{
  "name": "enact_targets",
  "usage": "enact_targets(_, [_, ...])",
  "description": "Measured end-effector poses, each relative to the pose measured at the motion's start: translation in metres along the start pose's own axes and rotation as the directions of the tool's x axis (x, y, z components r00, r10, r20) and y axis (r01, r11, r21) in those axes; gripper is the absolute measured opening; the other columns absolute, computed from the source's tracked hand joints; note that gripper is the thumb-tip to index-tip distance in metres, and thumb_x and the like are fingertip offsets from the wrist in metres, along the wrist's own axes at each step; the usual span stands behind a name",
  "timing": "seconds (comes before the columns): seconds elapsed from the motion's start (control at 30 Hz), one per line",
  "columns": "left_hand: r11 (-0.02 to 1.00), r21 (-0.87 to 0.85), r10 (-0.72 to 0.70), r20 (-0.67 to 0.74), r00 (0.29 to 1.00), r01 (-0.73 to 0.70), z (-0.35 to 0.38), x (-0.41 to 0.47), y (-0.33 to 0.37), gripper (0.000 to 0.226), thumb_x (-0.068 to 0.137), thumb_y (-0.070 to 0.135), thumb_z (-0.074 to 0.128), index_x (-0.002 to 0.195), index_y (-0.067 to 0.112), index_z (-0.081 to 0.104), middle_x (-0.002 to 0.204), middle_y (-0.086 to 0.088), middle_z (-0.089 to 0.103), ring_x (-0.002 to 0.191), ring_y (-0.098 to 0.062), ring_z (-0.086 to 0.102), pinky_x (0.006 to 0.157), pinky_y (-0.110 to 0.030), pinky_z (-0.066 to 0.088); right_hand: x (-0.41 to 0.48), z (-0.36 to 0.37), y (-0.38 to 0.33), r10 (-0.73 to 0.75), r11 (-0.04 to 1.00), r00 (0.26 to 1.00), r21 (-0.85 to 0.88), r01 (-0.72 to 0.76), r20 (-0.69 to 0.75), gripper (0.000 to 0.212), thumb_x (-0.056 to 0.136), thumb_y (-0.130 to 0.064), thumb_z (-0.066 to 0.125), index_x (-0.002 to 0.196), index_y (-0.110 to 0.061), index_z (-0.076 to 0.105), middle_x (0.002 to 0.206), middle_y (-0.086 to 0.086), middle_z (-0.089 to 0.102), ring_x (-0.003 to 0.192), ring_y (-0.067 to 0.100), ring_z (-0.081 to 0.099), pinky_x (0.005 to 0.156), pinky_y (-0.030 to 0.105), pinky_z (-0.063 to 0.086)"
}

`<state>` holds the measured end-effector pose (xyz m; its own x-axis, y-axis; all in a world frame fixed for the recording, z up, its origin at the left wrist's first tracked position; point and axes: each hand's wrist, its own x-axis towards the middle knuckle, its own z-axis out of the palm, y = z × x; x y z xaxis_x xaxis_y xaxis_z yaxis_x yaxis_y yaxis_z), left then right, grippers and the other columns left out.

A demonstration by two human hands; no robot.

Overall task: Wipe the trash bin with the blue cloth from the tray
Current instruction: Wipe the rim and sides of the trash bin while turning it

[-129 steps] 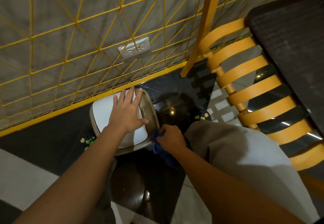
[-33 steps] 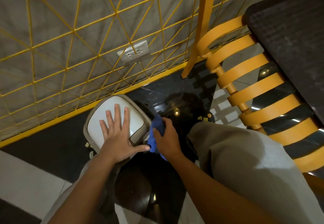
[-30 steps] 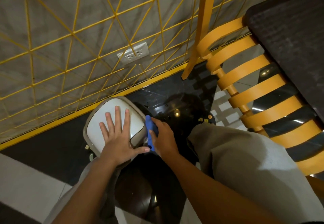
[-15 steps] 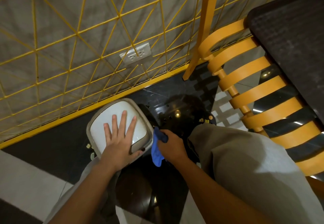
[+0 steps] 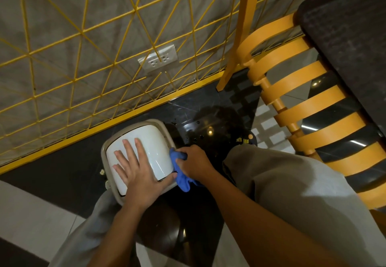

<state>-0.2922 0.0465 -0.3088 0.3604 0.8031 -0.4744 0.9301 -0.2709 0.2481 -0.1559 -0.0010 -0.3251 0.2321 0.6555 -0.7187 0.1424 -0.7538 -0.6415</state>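
A small beige trash bin (image 5: pixel 155 124) with a white lid stands on the dark glossy floor by the wall. My left hand (image 5: pixel 136 172) lies flat on the lid with its fingers spread, pressing down on it. My right hand (image 5: pixel 193 161) is closed around the bunched blue cloth (image 5: pixel 181 178) and holds it against the bin's right side, just below the rim. Part of the cloth hangs loose under my fist. The bin's lower body is hidden beneath the lid and my arms.
A wall with a yellow wire grid (image 5: pixel 104 57) and a socket plate (image 5: pixel 158 60) rises right behind the bin. An orange slatted chair (image 5: pixel 309 107) and a dark table top (image 5: pixel 351 43) stand to the right. My trouser legs (image 5: pixel 288 185) flank the bin.
My right hand has slid the blue cloth up and down along the bin's right side. My left hand has stayed flat on the lid; the bin has shifted slightly.
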Motion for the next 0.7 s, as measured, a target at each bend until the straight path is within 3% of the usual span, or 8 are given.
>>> enact_targets(0.1, [1.000, 0.010, 0.022, -0.028, 0.999, -0.022, 0.000, 0.000, 0.000, 0.128, 0.064, 0.063, 0.068, 0.144, 0.018, -0.022, 0.150, -0.009, -0.034, 0.138, -0.036, -0.030, 0.113, -0.052, -0.012, 0.020, -0.004, -0.009, -0.084, 0.995, 0.996, -0.047, 0.083, -0.026, 0.032, 0.091, -0.011, 0.052, 0.122, -0.008, 0.059, 0.124, 0.016, 0.058, 0.113, 0.027, 0.057, 0.093, 0.025, 0.044])
enact_targets(0.2, [1.000, 0.006, 0.022, -0.028, 0.999, -0.021, 0.001, 0.001, 0.000, 0.128, 0.064, 0.063, 0.068, 0.144, 0.017, -0.021, 0.150, -0.010, -0.034, 0.138, -0.036, -0.030, 0.113, -0.052, -0.011, 0.044, -0.007, -0.024, -0.160, 0.974, 0.987, -0.163, 0.156, -0.014, 0.031, 0.093, -0.014, 0.049, 0.121, -0.007, 0.059, 0.116, 0.019, 0.061, 0.102, 0.025, 0.060, 0.095, 0.030, 0.045])
enact_targets(0.33, [1.000, 0.011, 0.001, -0.023, 1.000, -0.001, 0.001, 0.003, 0.000, 0.128, 0.064, 0.063, 0.068, 0.143, 0.017, -0.022, 0.150, -0.011, -0.034, 0.138, -0.037, -0.029, 0.113, -0.054, -0.011, 0.063, -0.010, -0.040, -0.221, 0.949, 0.975, -0.230, 0.215, 0.002, 0.035, 0.095, -0.017, 0.048, 0.128, -0.008, 0.053, 0.122, 0.018, 0.058, 0.105, 0.029, 0.060, 0.093, 0.031, 0.048])
enact_targets(0.47, [1.000, 0.003, -0.008, -0.015, 1.000, 0.008, 0.000, 0.003, 0.002, 0.128, 0.065, 0.061, 0.068, 0.143, 0.016, -0.023, 0.150, -0.012, -0.034, 0.137, -0.039, -0.030, 0.112, -0.056, -0.010, 0.051, -0.014, -0.036, -0.171, 0.974, 0.985, -0.145, 0.175, 0.041, 0.038, 0.095, -0.013, 0.047, 0.132, -0.014, 0.052, 0.129, 0.017, 0.056, 0.114, 0.029, 0.056, 0.097, 0.029, 0.043])
enact_targets(0.7, [1.000, -0.028, 0.000, -0.005, 1.000, 0.000, 0.000, 0.003, 0.002, 0.128, 0.066, 0.061, 0.068, 0.141, 0.018, -0.026, 0.148, -0.009, -0.038, 0.135, -0.036, -0.035, 0.110, -0.057, -0.014, 0.022, -0.015, -0.015, -0.063, 0.986, 0.992, -0.150, 0.078, 0.106, 0.026, 0.093, -0.017, 0.048, 0.113, -0.009, 0.062, 0.112, 0.016, 0.064, 0.102, 0.027, 0.060, 0.078, 0.024, 0.041])
